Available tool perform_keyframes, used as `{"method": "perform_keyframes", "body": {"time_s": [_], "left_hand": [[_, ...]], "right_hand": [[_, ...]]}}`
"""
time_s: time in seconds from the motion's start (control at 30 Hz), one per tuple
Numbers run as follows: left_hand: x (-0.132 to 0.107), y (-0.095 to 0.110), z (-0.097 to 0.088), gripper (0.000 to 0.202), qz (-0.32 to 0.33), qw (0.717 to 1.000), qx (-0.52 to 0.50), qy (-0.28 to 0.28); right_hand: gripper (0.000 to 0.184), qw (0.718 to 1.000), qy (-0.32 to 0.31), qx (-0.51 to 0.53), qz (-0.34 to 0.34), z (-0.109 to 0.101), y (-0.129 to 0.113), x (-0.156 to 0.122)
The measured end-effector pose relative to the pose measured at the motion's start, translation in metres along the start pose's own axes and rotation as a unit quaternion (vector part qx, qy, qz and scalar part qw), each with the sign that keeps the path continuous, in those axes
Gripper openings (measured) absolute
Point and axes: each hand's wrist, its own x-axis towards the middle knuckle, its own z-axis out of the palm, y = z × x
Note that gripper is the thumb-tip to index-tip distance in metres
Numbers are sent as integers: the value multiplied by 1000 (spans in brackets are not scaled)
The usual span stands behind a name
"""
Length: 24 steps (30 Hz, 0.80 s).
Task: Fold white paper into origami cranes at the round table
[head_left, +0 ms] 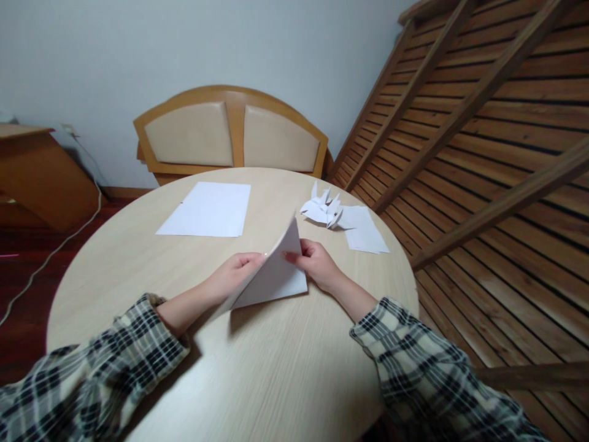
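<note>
A white sheet of paper [276, 279], bent or folded so that one part rises steeply, is held over the near middle of the round table. My left hand [237, 273] grips its left side, the fingers partly hidden behind the paper. On the right edge, my right hand [319, 264] pinches the same sheet between thumb and fingers. Just beyond my right hand lie several folded white paper pieces [322, 207] with pointed tips, bunched together.
A stack of white paper [209, 209] lies at the table's far left. Smaller white sheets [365, 230] rest near the right edge of the wooden table [285, 368]. A slatted wooden structure [483, 184] leans close on the right; a padded headboard [234, 132] stands behind.
</note>
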Motion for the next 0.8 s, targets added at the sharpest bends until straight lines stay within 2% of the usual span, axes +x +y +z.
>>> {"method": "perform_keyframes", "body": {"time_s": [0.07, 0.17, 0.3, 0.6, 0.8], "left_hand": [[-1, 0, 2, 32, -9, 997, 71, -31], [-2, 2, 4, 37, -16, 994, 104, -43], [-2, 2, 6, 40, -43, 993, 97, -58], [-1, -3, 5, 42, -83, 994, 43, -59], [-3, 0, 3, 46, -83, 990, 81, -77]], "right_hand": [[26, 1000, 17, 2, -9, 2, 3, 0], [23, 999, 42, -1, -18, 4, 8, 1], [25, 996, 83, -5, -31, 8, 11, 0], [26, 992, 125, 14, 29, 7, 16, -4], [20, 995, 70, 66, -9, -3, 10, 0]]}}
